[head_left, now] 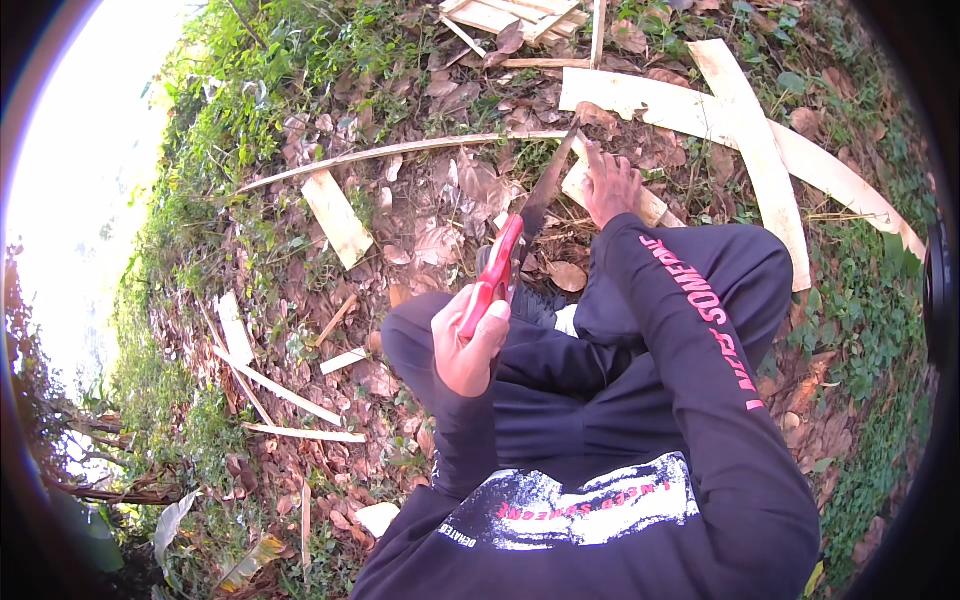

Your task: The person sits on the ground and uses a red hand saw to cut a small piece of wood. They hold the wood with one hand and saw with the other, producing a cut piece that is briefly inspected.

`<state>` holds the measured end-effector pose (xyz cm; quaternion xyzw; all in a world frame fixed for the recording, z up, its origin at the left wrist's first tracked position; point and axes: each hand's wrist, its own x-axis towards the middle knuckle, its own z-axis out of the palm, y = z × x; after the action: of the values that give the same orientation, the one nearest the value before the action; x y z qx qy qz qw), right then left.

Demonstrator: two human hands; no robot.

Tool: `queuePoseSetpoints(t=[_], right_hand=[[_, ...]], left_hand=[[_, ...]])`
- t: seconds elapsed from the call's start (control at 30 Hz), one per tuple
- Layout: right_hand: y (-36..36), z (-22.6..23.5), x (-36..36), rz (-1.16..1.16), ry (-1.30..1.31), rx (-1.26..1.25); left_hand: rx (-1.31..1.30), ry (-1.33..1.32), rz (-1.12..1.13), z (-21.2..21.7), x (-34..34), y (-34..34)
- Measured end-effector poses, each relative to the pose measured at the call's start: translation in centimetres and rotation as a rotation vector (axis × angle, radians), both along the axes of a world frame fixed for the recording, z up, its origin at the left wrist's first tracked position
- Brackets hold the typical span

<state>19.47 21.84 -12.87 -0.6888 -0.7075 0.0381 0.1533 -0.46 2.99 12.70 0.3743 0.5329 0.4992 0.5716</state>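
Red-handled saw [511, 237] | handle inside left grip [466, 345], fingers clenched round it | blade extends ahead

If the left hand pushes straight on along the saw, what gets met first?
The saw leads: likely the brown leaf or wide board just past its tip; depth is unclear.

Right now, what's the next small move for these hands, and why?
Probably slide the right hand slightly back along the pale wooden board under it. Its fingertips look close to the far end of the handsaw, whose red handle the left hand grips. Whether the teeth touch wood isn't clear.
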Motion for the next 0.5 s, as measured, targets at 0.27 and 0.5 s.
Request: queuePoseSetpoints(t=[0.27,0.5], right_hand=[[0.8,1.9,1.3,-0.108,0.260,0.180],[0.3,8.5,6.4,-0.176,0.206,0.242]], left_hand=[[0.279,0.033,-0.105,6.8,-4.1,0.2],[0.416,-0.136,-0.116,10.3,-8.2,-4.3]])
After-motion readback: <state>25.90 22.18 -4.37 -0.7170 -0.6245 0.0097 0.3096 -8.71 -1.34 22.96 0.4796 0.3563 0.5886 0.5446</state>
